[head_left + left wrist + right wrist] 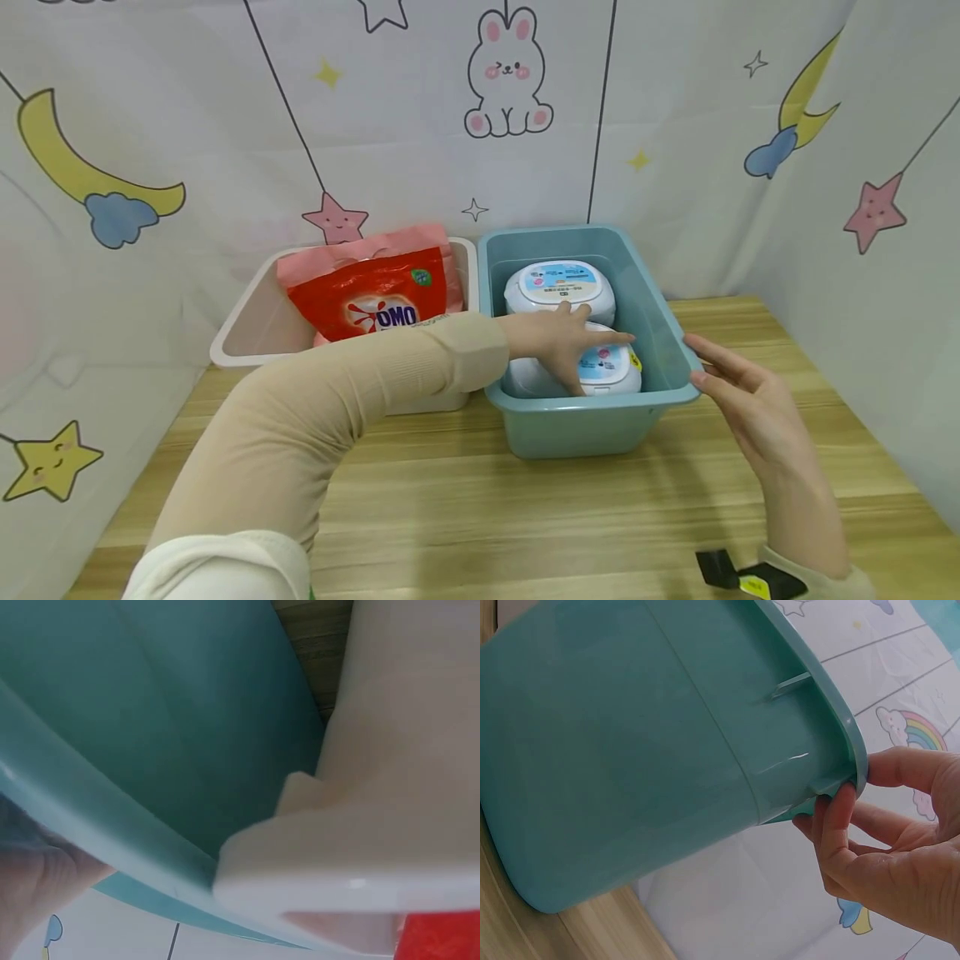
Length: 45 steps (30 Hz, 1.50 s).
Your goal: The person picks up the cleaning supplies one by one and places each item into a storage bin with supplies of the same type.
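Observation:
Two white lidded tubs with blue printed labels sit one behind the other inside the teal plastic bin [648, 312]. Over the front tub [617, 367] my left hand [558, 340] reaches in with fingers spread, resting across its lid and hiding part of it. The rear tub [562, 287] lies just beyond the fingertips. At the bin's front right corner, my right hand [750, 400] pinches the rim between thumb and fingers. The right wrist view shows this right hand [892, 840] with fingertips tucked under the lip.
Left of the teal bin, close beside it, stands a pale pink-white bin [251, 321]. It holds a red OMO detergent bag [375, 292] with pink packaging behind it. Both stand on a wood-grain table [450, 517] against a printed cloth backdrop [420, 117].

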Available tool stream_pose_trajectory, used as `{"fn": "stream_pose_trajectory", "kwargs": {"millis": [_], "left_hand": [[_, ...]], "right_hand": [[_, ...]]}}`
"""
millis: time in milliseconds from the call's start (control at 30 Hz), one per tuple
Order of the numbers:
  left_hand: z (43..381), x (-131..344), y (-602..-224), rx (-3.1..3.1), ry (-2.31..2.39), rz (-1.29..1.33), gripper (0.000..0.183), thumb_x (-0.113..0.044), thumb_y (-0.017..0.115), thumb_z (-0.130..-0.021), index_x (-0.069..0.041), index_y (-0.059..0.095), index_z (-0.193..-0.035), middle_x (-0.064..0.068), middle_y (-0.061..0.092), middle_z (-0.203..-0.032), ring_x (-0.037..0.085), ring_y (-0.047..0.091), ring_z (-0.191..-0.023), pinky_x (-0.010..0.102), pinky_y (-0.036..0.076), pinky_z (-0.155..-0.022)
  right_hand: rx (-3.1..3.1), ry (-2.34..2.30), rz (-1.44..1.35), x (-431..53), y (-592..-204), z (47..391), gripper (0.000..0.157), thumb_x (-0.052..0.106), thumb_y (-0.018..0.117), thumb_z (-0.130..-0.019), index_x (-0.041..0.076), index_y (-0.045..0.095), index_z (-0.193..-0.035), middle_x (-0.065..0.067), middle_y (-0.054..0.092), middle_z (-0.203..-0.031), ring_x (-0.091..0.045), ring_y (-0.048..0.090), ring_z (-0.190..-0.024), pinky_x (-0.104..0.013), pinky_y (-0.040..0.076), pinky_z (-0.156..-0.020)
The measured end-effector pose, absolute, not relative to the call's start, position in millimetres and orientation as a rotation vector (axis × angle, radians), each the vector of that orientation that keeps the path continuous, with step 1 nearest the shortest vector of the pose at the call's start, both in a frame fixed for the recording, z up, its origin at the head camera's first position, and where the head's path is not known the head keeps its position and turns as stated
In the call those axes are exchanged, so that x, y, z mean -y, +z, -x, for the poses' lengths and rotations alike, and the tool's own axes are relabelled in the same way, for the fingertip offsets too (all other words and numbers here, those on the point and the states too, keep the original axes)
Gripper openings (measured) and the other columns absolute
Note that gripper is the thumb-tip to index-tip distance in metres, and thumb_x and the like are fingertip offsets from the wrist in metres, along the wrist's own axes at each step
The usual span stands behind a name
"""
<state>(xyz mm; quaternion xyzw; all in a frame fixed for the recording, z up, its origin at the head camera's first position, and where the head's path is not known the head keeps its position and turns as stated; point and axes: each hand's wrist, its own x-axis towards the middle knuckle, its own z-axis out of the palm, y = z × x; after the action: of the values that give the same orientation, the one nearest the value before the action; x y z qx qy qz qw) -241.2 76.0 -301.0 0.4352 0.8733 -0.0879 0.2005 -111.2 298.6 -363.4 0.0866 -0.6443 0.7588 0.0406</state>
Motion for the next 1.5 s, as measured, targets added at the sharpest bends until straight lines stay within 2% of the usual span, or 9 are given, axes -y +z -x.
{"fn": "stream_pose_trajectory", "kwargs": {"millis": [300, 767, 1000, 1133, 1233, 1367, 1433, 1500], "left_hand": [[240, -74, -299, -2.407, -0.238, -1.145, 0.097, -0.057, 0.068, -0.080, -0.047, 0.003, -0.151, 0.017, 0.013, -0.158, 0.038, 0.022, -0.143, 0.053, 0.035, -0.110], [235, -68, -290, -2.377, -0.195, -1.155, 0.092, -0.052, 0.065, -0.084, -0.043, 0.004, -0.152, 0.018, 0.008, -0.160, 0.043, 0.013, -0.147, 0.057, 0.029, -0.113], [233, -60, -289, -2.401, -0.150, -1.172, 0.091, -0.052, 0.065, -0.085, -0.040, 0.006, -0.153, 0.018, 0.008, -0.161, 0.043, 0.012, -0.148, 0.059, 0.025, -0.115], [232, -55, -292, -2.421, -0.098, -1.169, 0.089, -0.053, 0.064, -0.086, -0.041, 0.008, -0.153, 0.017, 0.012, -0.159, 0.042, 0.015, -0.147, 0.059, 0.028, -0.113], [232, -52, -294, -2.440, -0.088, -1.183, 0.085, -0.052, 0.062, -0.087, -0.040, 0.010, -0.153, 0.015, 0.020, -0.156, 0.039, 0.022, -0.145, 0.055, 0.034, -0.111], [230, -51, -293, -2.504, -0.132, -1.171, 0.078, -0.054, 0.057, -0.090, -0.039, 0.013, -0.153, 0.010, 0.027, -0.153, 0.035, 0.028, -0.142, 0.049, 0.041, -0.106], [228, -50, -291, -2.537, -0.139, -1.162, 0.076, -0.054, 0.056, -0.091, -0.039, 0.015, -0.153, 0.009, 0.029, -0.153, 0.033, 0.031, -0.140, 0.047, 0.043, -0.104], [225, -49, -288, -2.564, -0.120, -1.155, 0.075, -0.054, 0.055, -0.091, -0.039, 0.016, -0.153, 0.008, 0.030, -0.153, 0.030, 0.033, -0.138, 0.046, 0.045, -0.102]], "right_hand": [[1.973, 2.332, -0.258, -299, -364, 111, 0.046, -0.004, 0.053, -0.094, 0.004, 0.049, -0.139, 0.003, 0.058, -0.122, -0.004, 0.060, -0.103, -0.009, 0.044, -0.093], [1.996, 2.313, -0.256, -300, -363, 110, 0.046, -0.003, 0.052, -0.095, 0.004, 0.048, -0.140, 0.003, 0.054, -0.127, -0.005, 0.060, -0.103, -0.009, 0.044, -0.093], [2.109, 2.224, -0.242, -301, -360, 111, 0.044, 0.007, 0.051, -0.098, 0.005, 0.046, -0.141, 0.007, 0.053, -0.131, -0.003, 0.057, -0.110, -0.009, 0.043, -0.092], [2.259, 2.068, -0.184, -301, -355, 115, 0.043, 0.016, 0.053, -0.098, 0.007, 0.047, -0.141, 0.011, 0.053, -0.131, -0.001, 0.056, -0.110, -0.010, 0.043, -0.088], [2.384, 1.901, -0.132, -301, -350, 116, 0.045, 0.024, 0.052, -0.099, 0.010, 0.046, -0.142, 0.015, 0.053, -0.130, 0.001, 0.053, -0.107, -0.020, 0.037, -0.091], [2.511, 1.728, -0.062, -302, -343, 117, 0.048, 0.033, 0.051, -0.099, 0.015, 0.044, -0.144, 0.017, 0.052, -0.128, 0.003, 0.050, -0.105, -0.049, 0.026, -0.103], [2.558, 1.674, -0.045, -302, -339, 117, 0.050, 0.036, 0.051, -0.099, 0.017, 0.043, -0.145, 0.012, 0.051, -0.128, 0.003, 0.047, -0.105, -0.063, 0.022, -0.102], [2.603, 1.604, -0.032, -302, -335, 117, 0.052, 0.039, 0.050, -0.098, 0.017, 0.042, -0.145, 0.002, 0.050, -0.132, -0.001, 0.044, -0.110, -0.064, 0.025, -0.101]]}}
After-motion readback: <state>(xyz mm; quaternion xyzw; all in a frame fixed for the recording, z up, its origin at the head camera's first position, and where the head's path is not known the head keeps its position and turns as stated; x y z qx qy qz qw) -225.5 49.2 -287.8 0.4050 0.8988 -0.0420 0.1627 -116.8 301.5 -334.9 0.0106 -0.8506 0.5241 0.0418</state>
